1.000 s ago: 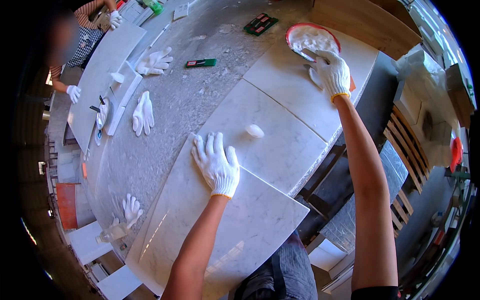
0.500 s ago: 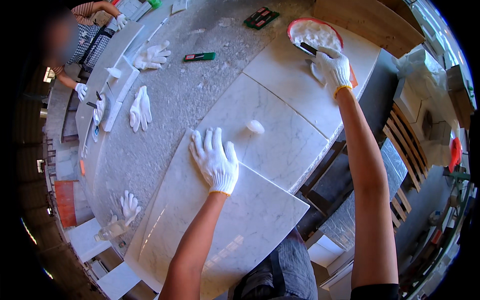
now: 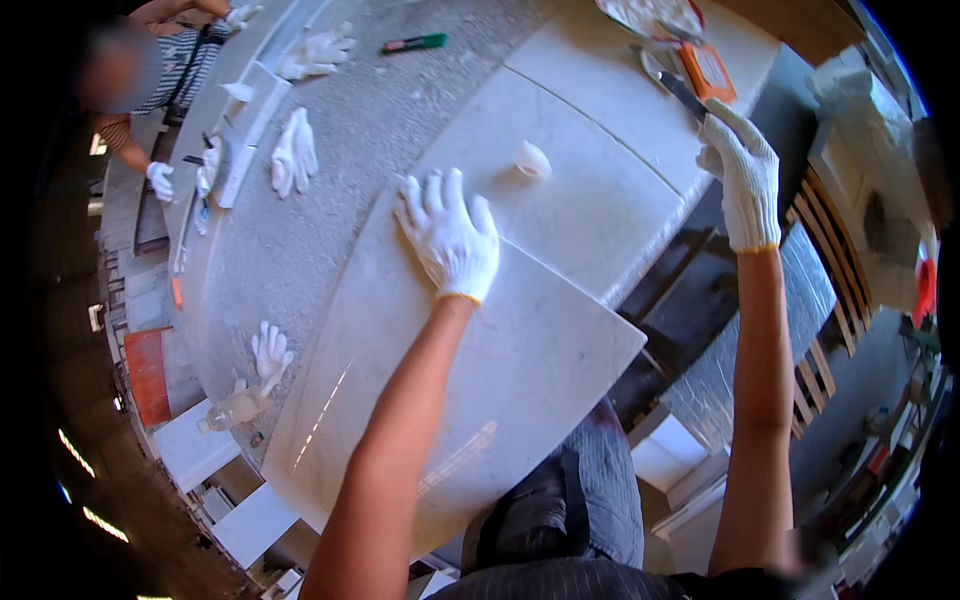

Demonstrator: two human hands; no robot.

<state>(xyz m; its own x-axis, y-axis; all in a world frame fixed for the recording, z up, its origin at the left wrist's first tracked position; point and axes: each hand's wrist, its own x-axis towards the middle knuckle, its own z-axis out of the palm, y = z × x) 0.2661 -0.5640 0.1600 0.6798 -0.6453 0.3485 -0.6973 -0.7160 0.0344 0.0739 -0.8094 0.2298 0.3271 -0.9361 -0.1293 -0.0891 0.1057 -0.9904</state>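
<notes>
My left hand (image 3: 450,238), in a white knit glove, lies flat with fingers spread on a polished white marble slab (image 3: 470,370), near its far edge. My right hand (image 3: 742,178), also gloved, is raised off the right edge of the slabs with its fingers closed. From its fingertips a dark, slim putty knife (image 3: 682,97) points up and left. Beside the knife lie an orange rectangular piece (image 3: 707,72) and a pale flat piece partly hidden by the knife. The red-rimmed bowl (image 3: 698,12) of white paste is cut off by the view. A small white lump (image 3: 533,160) sits on the adjoining slab (image 3: 590,225).
Loose white gloves (image 3: 295,152) and a green package (image 3: 414,44) lie on the dusty grey table. A clear bottle (image 3: 235,410) lies at lower left. A co-worker (image 3: 178,70) stands at far left. Wooden pallet slats (image 3: 835,255) are to the right.
My right hand has drawn back from the paste bowl to the right, bringing the dark knife with it. The view has shifted, while my left hand stays on the slab.
</notes>
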